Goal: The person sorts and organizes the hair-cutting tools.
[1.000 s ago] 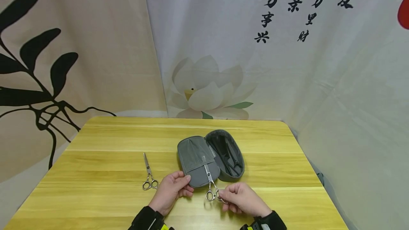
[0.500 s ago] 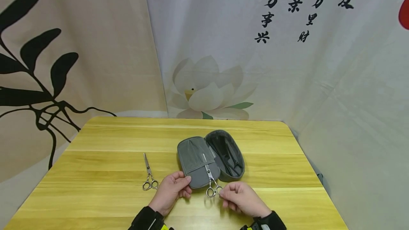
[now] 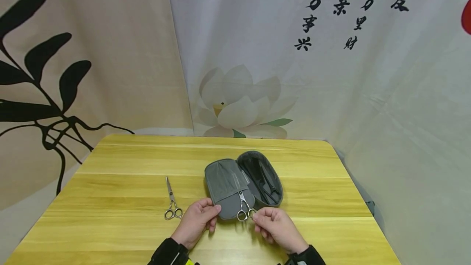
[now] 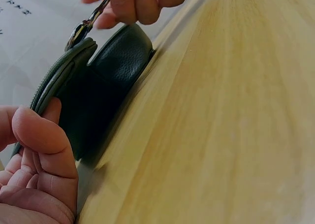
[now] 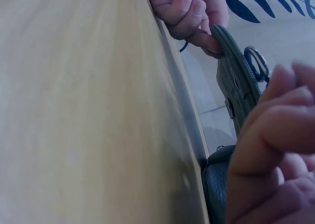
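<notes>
Scissors (image 3: 241,198), silvery, ring-handled, partly inside grey pocket (image 3: 226,178)

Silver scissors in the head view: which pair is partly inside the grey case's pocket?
The pair that the right hand pinches, its tip hidden in the pocket. The other pair lies on the table, left of the left hand.

Blades of held scissors (image 3: 242,198) mostly hidden in pocket (image 3: 224,175) of grey case (image 3: 231,207). Contents (image 3: 263,179) in case's deep half too dark to tell apart. Left hand (image 3: 196,221): some fingers hidden beneath case. Right hand (image 3: 277,227), near side of case: blurred, cut by edge in right wrist view. Writing (image 3: 315,1) above case, red disc (image 3: 467,16) far right of it: both cut off.
</notes>
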Motion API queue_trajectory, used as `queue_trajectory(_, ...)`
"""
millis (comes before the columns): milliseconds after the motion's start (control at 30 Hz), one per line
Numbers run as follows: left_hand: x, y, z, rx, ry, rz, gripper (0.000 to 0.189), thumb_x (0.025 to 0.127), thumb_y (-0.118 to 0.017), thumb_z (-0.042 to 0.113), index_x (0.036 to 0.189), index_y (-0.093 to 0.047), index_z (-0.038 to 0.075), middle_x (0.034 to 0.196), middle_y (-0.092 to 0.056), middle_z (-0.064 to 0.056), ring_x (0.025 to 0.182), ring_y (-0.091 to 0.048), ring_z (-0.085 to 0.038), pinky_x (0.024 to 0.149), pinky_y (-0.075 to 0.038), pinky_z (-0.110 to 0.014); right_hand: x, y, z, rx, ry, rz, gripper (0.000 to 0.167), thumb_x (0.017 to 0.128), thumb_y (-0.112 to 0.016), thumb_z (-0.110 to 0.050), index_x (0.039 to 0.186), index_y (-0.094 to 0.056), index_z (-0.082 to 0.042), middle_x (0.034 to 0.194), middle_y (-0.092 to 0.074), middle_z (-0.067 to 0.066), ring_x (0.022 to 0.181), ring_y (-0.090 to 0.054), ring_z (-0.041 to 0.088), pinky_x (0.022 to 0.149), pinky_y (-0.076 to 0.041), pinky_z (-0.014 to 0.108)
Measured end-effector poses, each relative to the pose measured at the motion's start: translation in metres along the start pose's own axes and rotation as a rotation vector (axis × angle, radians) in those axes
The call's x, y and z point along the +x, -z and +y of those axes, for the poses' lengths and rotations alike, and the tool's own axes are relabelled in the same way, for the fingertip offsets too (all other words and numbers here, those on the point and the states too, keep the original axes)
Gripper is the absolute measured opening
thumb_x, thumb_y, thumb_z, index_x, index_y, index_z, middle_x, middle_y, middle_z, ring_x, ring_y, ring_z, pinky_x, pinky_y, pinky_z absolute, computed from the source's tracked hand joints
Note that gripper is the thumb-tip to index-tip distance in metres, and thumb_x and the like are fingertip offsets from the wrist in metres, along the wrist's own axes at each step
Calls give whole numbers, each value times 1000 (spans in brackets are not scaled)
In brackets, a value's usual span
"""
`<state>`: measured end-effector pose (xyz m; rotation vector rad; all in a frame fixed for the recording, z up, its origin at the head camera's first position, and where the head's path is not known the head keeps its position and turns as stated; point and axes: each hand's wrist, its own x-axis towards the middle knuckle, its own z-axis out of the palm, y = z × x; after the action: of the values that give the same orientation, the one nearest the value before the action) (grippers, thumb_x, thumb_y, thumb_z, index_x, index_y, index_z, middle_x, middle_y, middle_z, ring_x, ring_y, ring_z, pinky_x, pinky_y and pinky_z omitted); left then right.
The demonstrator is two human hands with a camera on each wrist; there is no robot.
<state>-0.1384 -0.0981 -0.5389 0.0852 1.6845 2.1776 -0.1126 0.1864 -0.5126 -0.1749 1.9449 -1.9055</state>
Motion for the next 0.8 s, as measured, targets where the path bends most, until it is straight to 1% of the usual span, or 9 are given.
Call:
queue_trajectory(100,0,-1,0,3,3,4,20,104,-70,13,108,-55,1,67,-59,4,57,-56,-8,54,-54,-23,1,0,1,6,32,-25,38,102,-73,-15,118,-61,18,80,-71,-9,54,-49,0,48,-42,15)
queue_trajectory(200,0,-1,0,4,6,6,20,104,-70,13,108,-55,0,67,-57,4,56,-55,-8,54,-53,-22,2,-1,3,-12,68,1,41,100,-74,-11,124,-59,19,83,-72,-9,54,-50,1,50,-43,16)
queue_trajectory(333,1,-1,0,-4,17,14,19,104,-70,13,105,-54,2,66,-54,4,57,-52,-8,53,-51,-21,2,-3,4,-51,101,89,39,98,-77,-11,121,-62,16,82,-72,-8,55,-52,3,49,-44,16)
queue_trajectory(433,0,0,-1,-10,24,23,20,103,-71,14,105,-54,2,67,-53,3,58,-51,-8,53,-50,-20,3,-5,4,-65,109,128,37,97,-79,-11,119,-64,14,81,-71,-8,55,-51,3,48,-43,16)
queue_trajectory(600,0,0,-2,-12,25,30,22,103,-72,14,107,-54,1,68,-53,3,58,-51,-8,53,-50,-20,3,-6,4,-110,111,134,36,96,-80,-12,117,-66,13,80,-71,-4,56,-51,1,49,-42,15)
queue_trajectory(633,0,0,-2,-13,25,32,22,103,-72,14,107,-54,1,68,-53,3,58,-51,-8,53,-50,-20,2,-7,4,-121,113,130,35,96,-80,-12,116,-67,13,81,-73,-3,58,-53,1,51,-44,15)
queue_trajectory(700,1,0,-2,-14,25,36,22,103,-72,14,106,-54,1,68,-53,3,58,-51,-9,53,-50,-20,1,-6,3,-141,97,120,33,97,-79,-15,110,-67,14,80,-73,-2,59,-56,1,52,-44,15)
queue_trajectory(800,1,-1,-2,-9,22,42,21,103,-71,14,106,-55,1,67,-53,2,58,-51,-9,53,-50,-21,-1,-3,1,-166,61,105,37,100,-76,-21,101,-68,15,74,-71,-4,59,-57,2,51,-43,15)
